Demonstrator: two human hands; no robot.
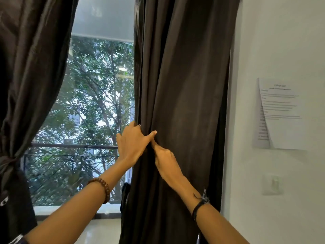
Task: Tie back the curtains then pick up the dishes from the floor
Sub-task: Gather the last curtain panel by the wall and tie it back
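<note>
The right dark brown curtain (184, 88) hangs loose in front of the window, bunched into folds at mid height. My left hand (133, 143) wraps round its window-side edge, fingers tucked behind the cloth and thumb stretched across the front. My right hand (164, 155) meets it just below, its fingers pushed into a fold of the same curtain. The left curtain (26, 76) is gathered and tied with a band (7, 161) at the left edge of the frame. No dishes are in view.
A window (91, 111) with a railing (73, 147) and trees outside fills the gap between the curtains. To the right, a white wall carries a taped paper sheet (279, 113) and a light switch (273, 184). A strip of pale floor (105, 229) shows below the window.
</note>
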